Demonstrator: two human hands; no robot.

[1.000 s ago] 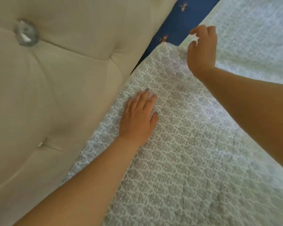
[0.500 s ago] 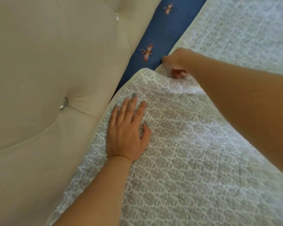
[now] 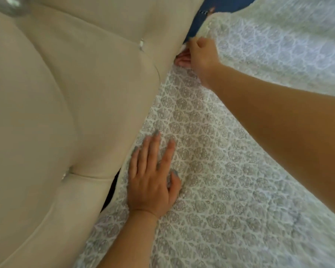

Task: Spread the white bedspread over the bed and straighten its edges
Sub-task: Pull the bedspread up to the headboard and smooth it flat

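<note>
Straightening at the headboard (image 3: 66, 113)
Left grip (image 3: 153, 180) flat, spread; right grip (image 3: 199, 55) pinches bedspread (image 3: 220, 171) edge — overpulling could bunch it.

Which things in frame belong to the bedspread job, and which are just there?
Job: white bedspread; left hand pressing flat on it; right hand gripping its edge.
Just there: tufted headboard; blue sheet.

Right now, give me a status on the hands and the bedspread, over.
Left hand flat on the bedspread. Right hand pinching its edge beside the headboard. Blue sheet exposed beyond.
</note>
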